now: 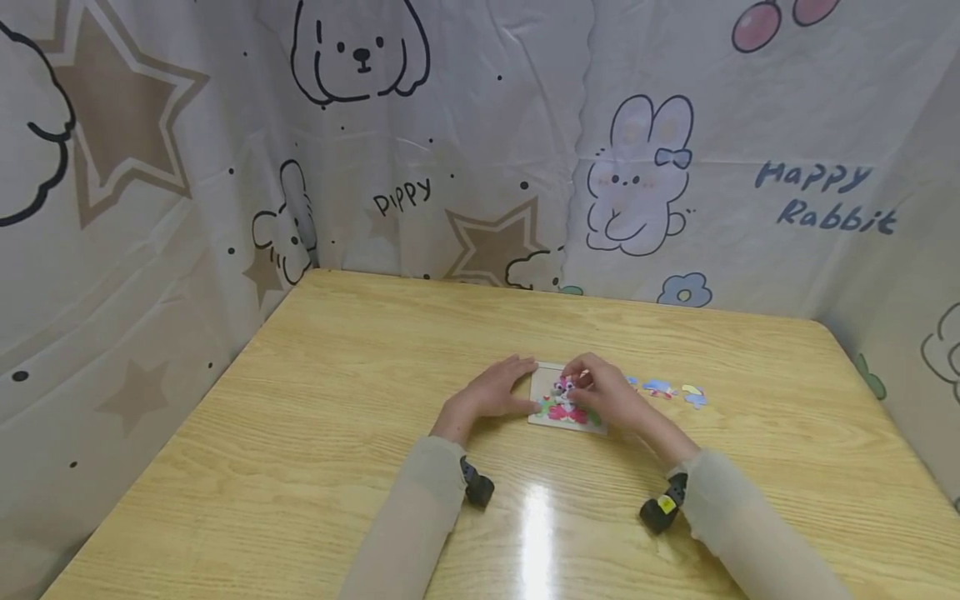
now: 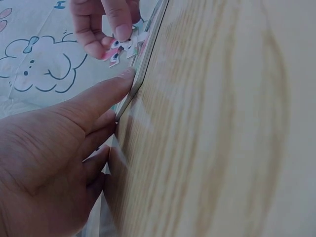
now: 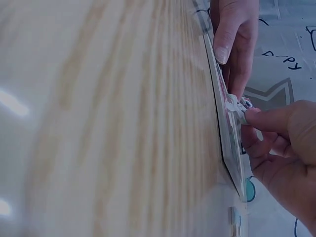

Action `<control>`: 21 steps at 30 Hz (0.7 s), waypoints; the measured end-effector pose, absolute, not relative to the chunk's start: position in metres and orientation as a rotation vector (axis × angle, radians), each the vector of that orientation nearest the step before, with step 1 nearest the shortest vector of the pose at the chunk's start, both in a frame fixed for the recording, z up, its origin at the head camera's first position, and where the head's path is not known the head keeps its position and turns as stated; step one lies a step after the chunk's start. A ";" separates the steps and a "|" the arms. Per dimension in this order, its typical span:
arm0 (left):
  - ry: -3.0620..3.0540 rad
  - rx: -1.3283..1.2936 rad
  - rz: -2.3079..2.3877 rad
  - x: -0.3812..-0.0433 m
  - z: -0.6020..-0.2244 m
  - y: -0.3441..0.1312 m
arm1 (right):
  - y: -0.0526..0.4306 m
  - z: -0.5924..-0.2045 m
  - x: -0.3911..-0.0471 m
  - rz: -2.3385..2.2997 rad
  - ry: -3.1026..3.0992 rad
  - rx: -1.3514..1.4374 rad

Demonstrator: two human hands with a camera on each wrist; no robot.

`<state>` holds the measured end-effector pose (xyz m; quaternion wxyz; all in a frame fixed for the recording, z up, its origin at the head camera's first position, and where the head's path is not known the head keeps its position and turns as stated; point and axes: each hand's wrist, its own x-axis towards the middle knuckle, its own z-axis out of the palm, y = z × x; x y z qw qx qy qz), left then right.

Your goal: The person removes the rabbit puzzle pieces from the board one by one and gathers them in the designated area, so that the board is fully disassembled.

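A small jigsaw board point(image 1: 545, 377) with a pale frame lies on the table, with pink and green picture pieces point(image 1: 567, 414) along its near side. My left hand point(image 1: 498, 388) rests at the board's left edge, fingers stretched toward the far corner and thumb on the near left part. Over the middle of the board, my right hand point(image 1: 609, 393) pinches a jigsaw piece point(image 2: 118, 51) printed with a pink-and-white cartoon face. In the right wrist view, that piece point(image 3: 238, 109) is tilted, its lower end close to the board's surface.
Right of the board lie several loose jigsaw pieces, among them a blue-and-red one point(image 1: 660, 388) and a blue-and-yellow one point(image 1: 694, 396). The wooden table point(image 1: 360, 367) ends at a printed curtain point(image 1: 480, 167) behind and on both sides.
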<state>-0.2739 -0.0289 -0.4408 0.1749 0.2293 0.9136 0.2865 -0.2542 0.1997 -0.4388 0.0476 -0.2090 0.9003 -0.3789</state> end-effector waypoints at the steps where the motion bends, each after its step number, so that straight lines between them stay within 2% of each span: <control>1: 2.589 0.647 0.810 -0.274 -0.441 -0.029 | 0.200 -0.439 -0.254 -1.170 2.744 -0.625; 21: 2.598 0.660 0.813 -0.273 -0.442 -0.029 | 0.244 -0.443 -0.240 -1.270 2.766 -0.406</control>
